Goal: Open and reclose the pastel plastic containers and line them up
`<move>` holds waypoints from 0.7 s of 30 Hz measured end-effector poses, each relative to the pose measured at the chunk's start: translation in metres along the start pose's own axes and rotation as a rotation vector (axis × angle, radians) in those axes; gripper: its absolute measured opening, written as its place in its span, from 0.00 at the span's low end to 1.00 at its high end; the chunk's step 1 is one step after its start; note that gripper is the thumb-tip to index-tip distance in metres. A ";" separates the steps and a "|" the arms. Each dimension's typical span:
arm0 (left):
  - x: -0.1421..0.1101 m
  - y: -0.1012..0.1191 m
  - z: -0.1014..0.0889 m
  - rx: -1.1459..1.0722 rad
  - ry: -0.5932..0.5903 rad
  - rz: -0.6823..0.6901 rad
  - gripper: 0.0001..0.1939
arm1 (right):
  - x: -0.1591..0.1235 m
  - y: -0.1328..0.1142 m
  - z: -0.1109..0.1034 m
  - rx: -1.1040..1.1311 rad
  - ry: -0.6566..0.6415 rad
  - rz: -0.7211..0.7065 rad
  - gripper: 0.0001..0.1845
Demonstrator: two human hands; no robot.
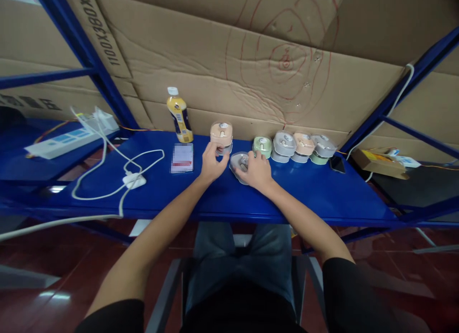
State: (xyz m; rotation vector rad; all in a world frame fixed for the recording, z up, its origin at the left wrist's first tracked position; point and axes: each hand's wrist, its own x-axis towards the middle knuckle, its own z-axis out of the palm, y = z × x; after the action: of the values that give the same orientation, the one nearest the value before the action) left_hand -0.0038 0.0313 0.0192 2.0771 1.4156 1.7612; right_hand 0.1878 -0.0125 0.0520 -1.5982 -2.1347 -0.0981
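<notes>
Blue shelf edge (229, 213) lies open below both hands (211, 163) (256, 172); right fingers (249, 166) clamp grey case (236, 165).

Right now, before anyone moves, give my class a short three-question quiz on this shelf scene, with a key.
1. Which hand lies on top of the grey round container?
2. True or false: the yellow-labelled bottle stands upright.
3. What colour is the shelf?

Key:
1. The right hand.
2. True.
3. Blue.
</notes>
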 end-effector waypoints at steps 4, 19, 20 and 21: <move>-0.003 0.001 0.000 -0.162 -0.368 0.063 0.28 | 0.009 0.029 -0.010 0.098 -0.230 -0.177 0.36; -0.020 0.009 0.012 -0.146 -0.690 0.065 0.57 | 0.010 0.097 -0.009 0.727 -0.248 -0.208 0.46; -0.021 0.010 0.011 -0.125 -0.687 0.084 0.53 | 0.011 0.104 -0.009 0.752 -0.219 -0.164 0.43; -0.021 0.012 0.011 -0.103 -0.684 0.107 0.47 | 0.012 0.111 -0.010 0.764 -0.176 -0.114 0.40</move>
State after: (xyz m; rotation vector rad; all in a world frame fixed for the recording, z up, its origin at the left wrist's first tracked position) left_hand 0.0136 0.0155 0.0064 2.3856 1.0006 0.9459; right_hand 0.2910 0.0307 0.0412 -1.0541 -2.0148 0.7549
